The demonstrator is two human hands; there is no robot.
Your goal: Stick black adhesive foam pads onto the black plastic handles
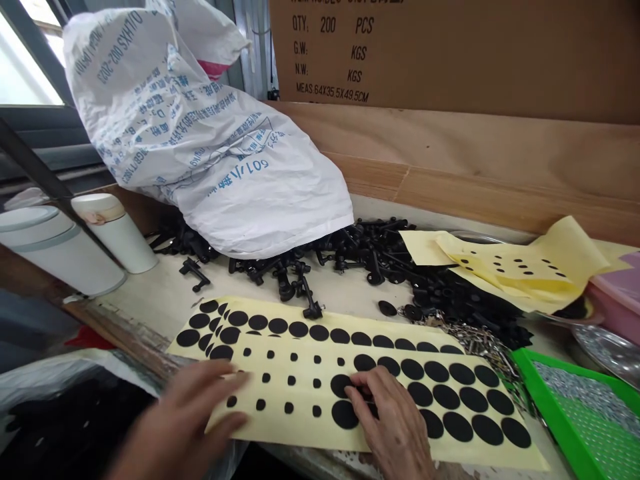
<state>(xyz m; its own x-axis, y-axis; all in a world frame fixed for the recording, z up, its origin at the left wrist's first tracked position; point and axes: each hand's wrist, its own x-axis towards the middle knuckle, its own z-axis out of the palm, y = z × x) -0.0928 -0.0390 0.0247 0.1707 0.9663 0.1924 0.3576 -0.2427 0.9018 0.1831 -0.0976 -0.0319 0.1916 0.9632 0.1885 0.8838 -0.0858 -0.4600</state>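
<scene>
A yellow backing sheet point(300, 427) covered with black round pads lies at the table's front edge, on top of other such sheets point(280, 325). My left hand point(185, 420) rests flat on the sheet's left end, fingers stretched out. My right hand point(395, 427) is on the middle of the sheet, fingertips pinched on one black round pad point(345, 385). Large pads point(450, 400) fill the sheet's right part; only small black dots point(290, 380) remain on the left part.
A white woven sack point(210, 133) spills black plastic parts point(380, 253) across the table. Used yellow sheets point(520, 267) lie at right. A green tray point(580, 407) of small metal parts, a pink box point(620, 293), white cups point(115, 230) and cardboard cartons point(450, 53) surround them.
</scene>
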